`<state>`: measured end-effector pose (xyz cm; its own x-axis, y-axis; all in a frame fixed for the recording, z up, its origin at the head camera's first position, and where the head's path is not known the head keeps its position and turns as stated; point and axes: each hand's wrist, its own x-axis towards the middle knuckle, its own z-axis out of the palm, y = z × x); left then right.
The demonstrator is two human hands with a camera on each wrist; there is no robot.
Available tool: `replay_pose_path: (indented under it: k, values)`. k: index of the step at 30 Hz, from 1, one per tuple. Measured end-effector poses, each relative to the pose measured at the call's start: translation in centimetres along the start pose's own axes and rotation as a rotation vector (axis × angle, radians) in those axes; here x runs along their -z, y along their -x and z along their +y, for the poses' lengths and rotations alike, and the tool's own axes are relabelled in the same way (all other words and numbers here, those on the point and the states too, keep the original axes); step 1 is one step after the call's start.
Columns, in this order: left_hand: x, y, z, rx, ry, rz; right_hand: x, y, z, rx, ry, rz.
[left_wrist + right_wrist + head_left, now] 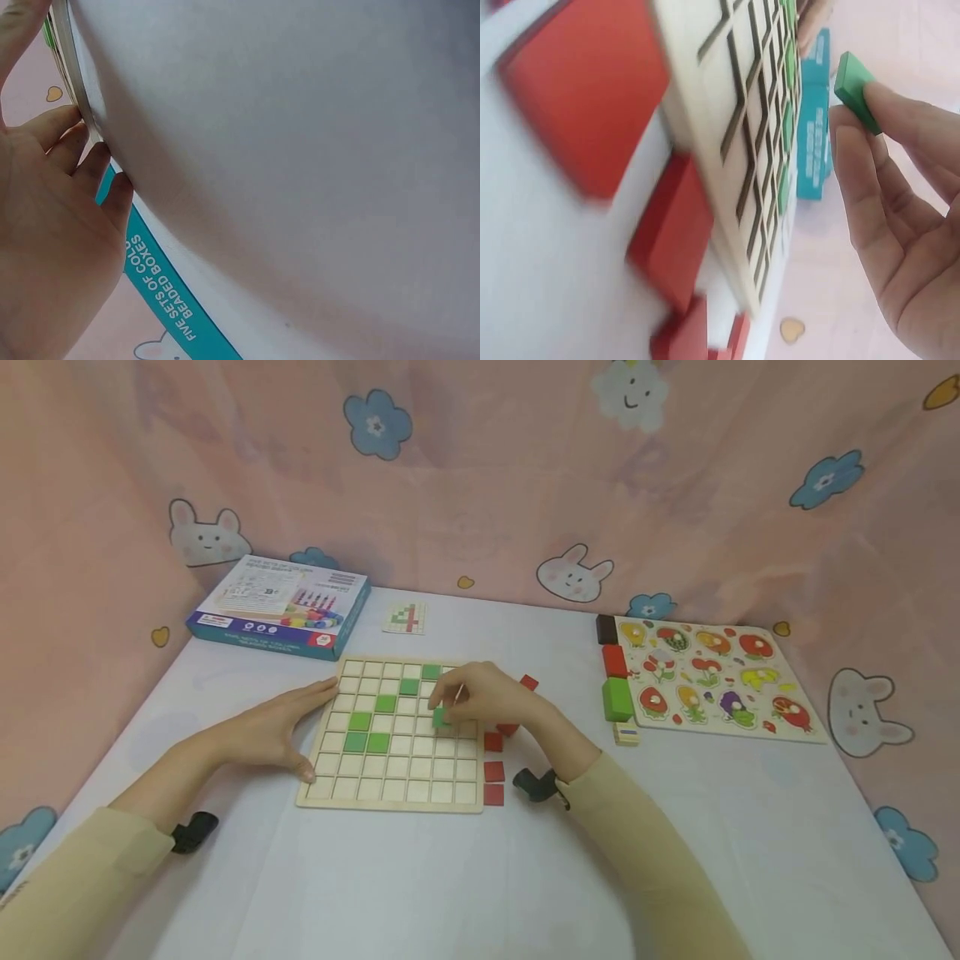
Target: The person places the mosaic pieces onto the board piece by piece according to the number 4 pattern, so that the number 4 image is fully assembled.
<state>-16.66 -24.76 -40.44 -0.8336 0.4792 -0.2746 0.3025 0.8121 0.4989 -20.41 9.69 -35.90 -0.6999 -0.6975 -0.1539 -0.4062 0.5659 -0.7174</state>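
Note:
A wooden grid board (390,806) lies on the table with several green square tiles (386,702) set in its cells, running in a diagonal and then turning right. My right hand (480,693) pinches one green tile (857,90) between thumb and fingertips, held above the board's right half. In the right wrist view that tile is tilted and clear of the grid. My left hand (273,735) is spread along the board's left edge, thumb near the lower corner and fingers at the upper side. The left wrist view shows its fingertips (116,195) right at the board's side.
Several red tiles (493,771) lie along the board's right edge. Behind it are a beaded-toy box (285,602) and a small pattern card (405,618). To the right, a fruit puzzle board (720,681) has a row of blocks (618,699) beside it. A patterned curtain (465,485) hangs behind.

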Motion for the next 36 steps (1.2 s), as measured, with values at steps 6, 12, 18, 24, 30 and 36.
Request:
replay_pose_path:
  k: [6,12,18,24,30,36]
  values:
    - [0.0,-0.1,0.0,0.000,0.002,0.003,-1.6,-2.4,-1.0,0.027,0.001,-0.009]
    - [0.0,-0.1,0.1,0.001,0.008,-0.001,-3.1,-3.7,-1.7,-0.011,0.023,-0.027]
    - [0.0,0.0,0.2,-0.005,0.007,0.004,-4.1,-3.9,-2.4,-0.020,0.061,-0.037]
    - [0.2,0.1,0.3,-0.010,0.011,0.003,-4.6,-4.0,-2.8,-0.031,0.116,-0.054]
    - [0.1,0.1,0.2,-0.007,0.012,0.004,-4.8,-4.1,-2.8,-0.034,0.155,-0.061]
    - [0.0,0.1,0.2,-0.007,0.014,0.003,-4.9,-4.1,-2.8,-0.028,0.199,-0.061]
